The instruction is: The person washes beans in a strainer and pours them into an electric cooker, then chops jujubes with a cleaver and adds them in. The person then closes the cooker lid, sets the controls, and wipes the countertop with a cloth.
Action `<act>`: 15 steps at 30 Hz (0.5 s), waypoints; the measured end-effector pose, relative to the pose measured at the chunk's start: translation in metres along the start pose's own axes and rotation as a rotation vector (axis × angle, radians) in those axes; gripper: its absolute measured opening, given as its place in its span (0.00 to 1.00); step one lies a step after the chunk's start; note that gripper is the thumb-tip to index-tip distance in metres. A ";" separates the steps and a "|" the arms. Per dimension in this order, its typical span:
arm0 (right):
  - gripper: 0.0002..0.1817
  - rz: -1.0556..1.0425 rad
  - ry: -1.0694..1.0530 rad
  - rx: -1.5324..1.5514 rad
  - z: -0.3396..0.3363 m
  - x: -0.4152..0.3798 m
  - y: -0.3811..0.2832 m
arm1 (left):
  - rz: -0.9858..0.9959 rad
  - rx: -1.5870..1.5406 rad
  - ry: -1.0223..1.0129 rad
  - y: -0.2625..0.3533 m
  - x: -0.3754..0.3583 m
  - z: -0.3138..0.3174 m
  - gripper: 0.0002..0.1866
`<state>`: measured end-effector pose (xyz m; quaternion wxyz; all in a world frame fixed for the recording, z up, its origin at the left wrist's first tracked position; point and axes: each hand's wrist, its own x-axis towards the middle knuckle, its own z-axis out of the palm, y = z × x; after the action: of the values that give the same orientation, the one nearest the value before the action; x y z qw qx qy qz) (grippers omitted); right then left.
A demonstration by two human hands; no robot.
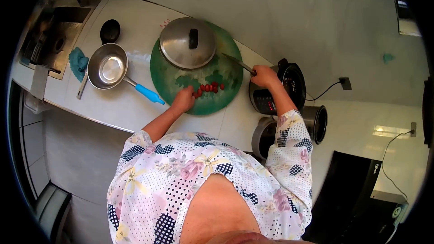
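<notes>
My right hand [264, 76] grips a knife [238, 63] by its handle, with the blade pointing left over the edge of a round green cutting board [162, 81]. Several small red fruits [207, 87], perhaps cherry tomatoes, lie in a short row on the wet board. At the row's left end, the curled fingers of my left hand [184, 99] touch the nearest fruit. A domed metal lid [176, 40] with a black knob rests on the back of the board, above the fruits; what lies beneath it is hidden.
Left of the board are a steel saucepan [96, 68] with a blue handle [149, 94], a black ladle [110, 31], a blue cloth [78, 62] and a sink [77, 36]. An electric cooker [260, 101] stands close to my right forearm, with metal pots [312, 117] beside it.
</notes>
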<state>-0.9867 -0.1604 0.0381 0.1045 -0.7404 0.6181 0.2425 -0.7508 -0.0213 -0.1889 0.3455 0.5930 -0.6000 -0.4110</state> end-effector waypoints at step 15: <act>0.08 -0.211 0.222 -0.749 -0.097 0.128 -0.031 | -0.015 -0.011 0.007 0.004 0.000 -0.003 0.05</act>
<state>-0.9197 -0.3088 0.0543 -0.2155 -0.8084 0.4149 0.3576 -0.7496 -0.0219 -0.1844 0.3477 0.5970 -0.5922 -0.4148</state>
